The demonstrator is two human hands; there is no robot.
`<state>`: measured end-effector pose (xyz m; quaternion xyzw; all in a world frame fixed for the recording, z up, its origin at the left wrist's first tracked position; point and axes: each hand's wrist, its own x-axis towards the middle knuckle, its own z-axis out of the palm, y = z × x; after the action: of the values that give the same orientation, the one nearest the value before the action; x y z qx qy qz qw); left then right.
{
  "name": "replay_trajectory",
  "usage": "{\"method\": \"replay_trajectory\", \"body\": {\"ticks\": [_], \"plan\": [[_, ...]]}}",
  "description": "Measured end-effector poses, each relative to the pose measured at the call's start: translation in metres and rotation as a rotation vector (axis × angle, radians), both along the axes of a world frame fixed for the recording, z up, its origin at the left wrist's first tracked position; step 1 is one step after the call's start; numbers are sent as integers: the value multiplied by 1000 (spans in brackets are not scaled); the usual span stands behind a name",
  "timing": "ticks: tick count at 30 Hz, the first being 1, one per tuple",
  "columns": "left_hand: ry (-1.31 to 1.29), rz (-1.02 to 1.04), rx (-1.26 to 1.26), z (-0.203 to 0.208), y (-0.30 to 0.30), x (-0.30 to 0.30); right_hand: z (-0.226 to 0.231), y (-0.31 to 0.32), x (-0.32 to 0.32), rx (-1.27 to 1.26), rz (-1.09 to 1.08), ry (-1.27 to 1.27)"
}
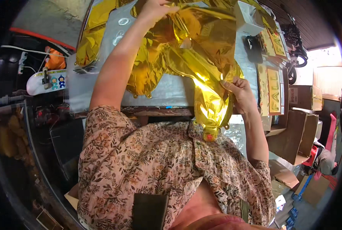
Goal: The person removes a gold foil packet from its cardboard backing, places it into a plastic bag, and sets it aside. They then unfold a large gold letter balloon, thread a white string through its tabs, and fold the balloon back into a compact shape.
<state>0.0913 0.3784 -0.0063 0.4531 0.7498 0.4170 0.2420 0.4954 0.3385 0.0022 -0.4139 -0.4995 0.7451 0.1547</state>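
Gold foil [196, 63] is pinched by 2 hands: the left hand [155, 9] at its far part, the right hand [241, 94] on its near strip, which hangs past the table edge [159, 111]. Grey tabletop [77, 86] gives room leftward; a white box [249, 19] and cardboard boxes [292, 138] crowd the right.

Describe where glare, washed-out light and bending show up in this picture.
In the head view, sharp glare breaks up the gold foil beside the right hand; in the head view, brightness washes out the opening at far right; in the head view, fisheye bending grows toward the rim and the corners go black.
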Motion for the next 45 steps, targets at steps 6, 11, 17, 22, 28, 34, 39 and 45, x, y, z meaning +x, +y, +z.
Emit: {"method": "replay_trajectory", "body": {"ticks": [6, 11, 17, 22, 28, 34, 39, 45], "plan": [[-282, -38, 12, -26, 0, -6, -4, 18, -8, -46, -39, 62], [139, -23, -16, -30, -9, -11, 6, 24, -19, 62, 5, -14], [214, 1, -70, -28, -22, -4, -2, 36, -18, 117, 34, -61], [316, 83, -102, -28, -21, -7, -1, 45, -24, 127, 43, -82], [417, 90, -151, -29, -19, -20, -3, 50, -27, 168, 61, -105], [371, 90, -156, -22, -17, -17, -10, 55, -22, 181, 72, -121], [483, 74, 59, -29, -24, -15, -9, 56, -25, 155, 74, -105], [843, -62, 223, -26, -29, 24, -13, 56, -21, 113, 41, -49]]}}
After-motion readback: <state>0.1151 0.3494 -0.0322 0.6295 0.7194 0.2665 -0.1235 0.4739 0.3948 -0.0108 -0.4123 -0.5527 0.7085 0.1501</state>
